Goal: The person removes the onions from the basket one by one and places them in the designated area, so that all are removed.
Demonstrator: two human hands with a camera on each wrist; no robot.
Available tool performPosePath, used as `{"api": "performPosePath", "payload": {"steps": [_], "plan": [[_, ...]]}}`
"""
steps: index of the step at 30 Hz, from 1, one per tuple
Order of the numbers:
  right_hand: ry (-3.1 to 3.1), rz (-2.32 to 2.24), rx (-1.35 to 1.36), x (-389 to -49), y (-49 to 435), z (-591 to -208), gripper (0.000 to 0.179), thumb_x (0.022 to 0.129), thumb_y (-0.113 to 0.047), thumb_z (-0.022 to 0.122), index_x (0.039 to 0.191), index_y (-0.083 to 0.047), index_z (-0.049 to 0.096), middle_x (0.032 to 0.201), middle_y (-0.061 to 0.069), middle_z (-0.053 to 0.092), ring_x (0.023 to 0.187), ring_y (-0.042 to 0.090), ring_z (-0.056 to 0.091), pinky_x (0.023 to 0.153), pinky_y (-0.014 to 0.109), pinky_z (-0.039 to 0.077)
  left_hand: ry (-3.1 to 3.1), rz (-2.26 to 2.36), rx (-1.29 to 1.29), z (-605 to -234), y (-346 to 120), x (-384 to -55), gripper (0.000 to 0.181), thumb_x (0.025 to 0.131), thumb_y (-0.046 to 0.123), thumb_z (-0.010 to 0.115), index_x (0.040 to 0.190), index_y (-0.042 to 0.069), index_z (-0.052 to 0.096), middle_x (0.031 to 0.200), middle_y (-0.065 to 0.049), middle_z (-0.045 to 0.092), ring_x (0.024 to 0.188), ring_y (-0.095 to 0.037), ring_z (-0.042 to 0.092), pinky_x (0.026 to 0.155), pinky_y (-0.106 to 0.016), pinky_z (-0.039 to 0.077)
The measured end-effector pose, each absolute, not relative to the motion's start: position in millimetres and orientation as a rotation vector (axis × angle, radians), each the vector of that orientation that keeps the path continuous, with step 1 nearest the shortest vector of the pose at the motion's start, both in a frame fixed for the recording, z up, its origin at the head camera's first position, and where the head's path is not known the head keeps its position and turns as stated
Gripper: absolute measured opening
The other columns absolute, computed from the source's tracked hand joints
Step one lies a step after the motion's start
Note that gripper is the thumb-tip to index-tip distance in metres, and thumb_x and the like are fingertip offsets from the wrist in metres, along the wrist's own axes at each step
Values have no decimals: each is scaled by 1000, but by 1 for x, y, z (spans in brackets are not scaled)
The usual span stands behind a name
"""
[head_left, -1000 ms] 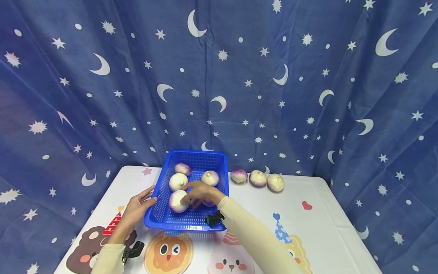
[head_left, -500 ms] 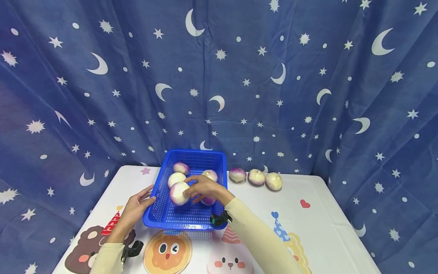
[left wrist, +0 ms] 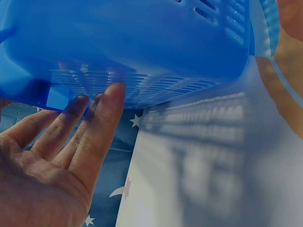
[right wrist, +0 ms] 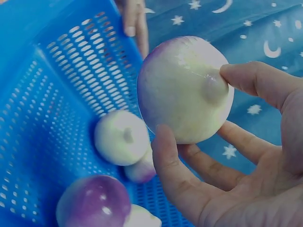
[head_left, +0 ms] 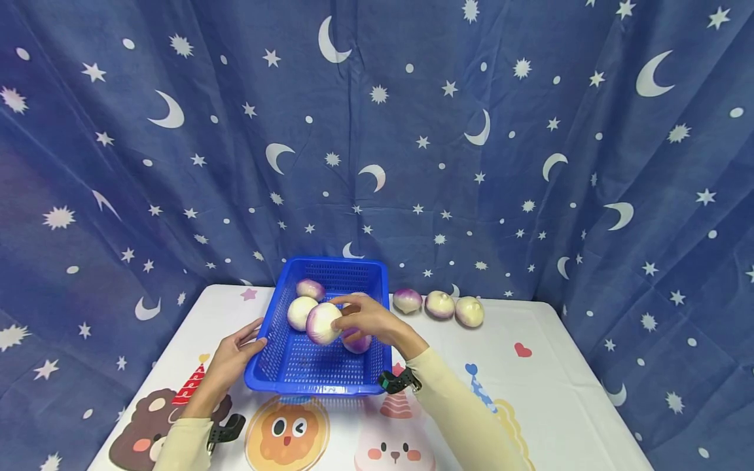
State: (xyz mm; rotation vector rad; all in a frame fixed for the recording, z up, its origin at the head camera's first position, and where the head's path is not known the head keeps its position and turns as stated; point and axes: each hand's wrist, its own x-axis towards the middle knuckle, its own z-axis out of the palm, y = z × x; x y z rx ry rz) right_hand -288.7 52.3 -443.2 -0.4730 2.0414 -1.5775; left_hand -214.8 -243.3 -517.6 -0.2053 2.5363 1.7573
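Observation:
My right hand (head_left: 377, 320) holds a white-and-purple onion (head_left: 322, 324) above the blue plastic basket (head_left: 315, 390). In the right wrist view the thumb and fingertips grip this onion (right wrist: 180, 90) around its sides, its stubby end toward the palm. Several more onions lie inside, among them a purple-sided onion (head_left: 310, 289) at the back left, a pale onion (head_left: 300, 313) and a purple onion (head_left: 356, 342) under the right hand. My left hand (head_left: 232, 356) holds the basket's left rim, thumb over the edge; its fingers (left wrist: 102, 127) lie along the outer wall.
Three onions stand in a row right of the basket: a purple onion (head_left: 407, 300), a middle onion (head_left: 439, 305) and a paler onion (head_left: 469, 312). A white cloth (head_left: 530, 392) with cartoon prints covers the table. A blue curtain (head_left: 506, 216) hangs behind it.
My right hand has lifted the onion from the basket's left front and carried it right, its stubby end now turned toward the palm. The left hand stays at the rim.

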Motion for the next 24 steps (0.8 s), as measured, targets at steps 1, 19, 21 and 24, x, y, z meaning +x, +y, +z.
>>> {"api": "performPosePath", "payload": {"steps": [1, 19, 21, 24], "plan": [[2037, -1593, -476, -288, 55, -442, 54, 81, -10, 74, 133, -12, 59, 115, 16, 67, 92, 38, 70, 82, 54, 58, 2537, 1758, -207, -517, -243, -215, 61, 99, 31, 57, 154, 13, 34, 153, -26, 38, 136, -44, 46, 109, -53, 41], [2128, -1716, -397, -277, 110, -426, 56, 84, -17, 74, 138, -19, 56, 132, 18, 57, 100, 23, 66, 83, 46, 60, 2528, 1758, -212, -517, -243, -214, 62, 99, 30, 56, 154, 14, 33, 154, -26, 36, 138, -45, 43, 111, -54, 39], [2139, -1732, -384, -276, 116, -426, 57, 84, -17, 74, 137, -19, 57, 133, 17, 58, 103, 23, 65, 83, 43, 60, 2524, 1759, -217, -517, -243, -214, 62, 99, 30, 56, 154, 14, 33, 154, -26, 36, 138, -45, 42, 111, -55, 39], [2154, -1756, -374, -274, 127, -427, 58, 84, -18, 74, 139, -19, 56, 136, 17, 56, 111, 25, 61, 82, 40, 60, 2524, 1757, -214, -517, -243, -213, 62, 99, 31, 57, 154, 14, 33, 155, -26, 36, 139, -46, 41, 112, -55, 38]]}}
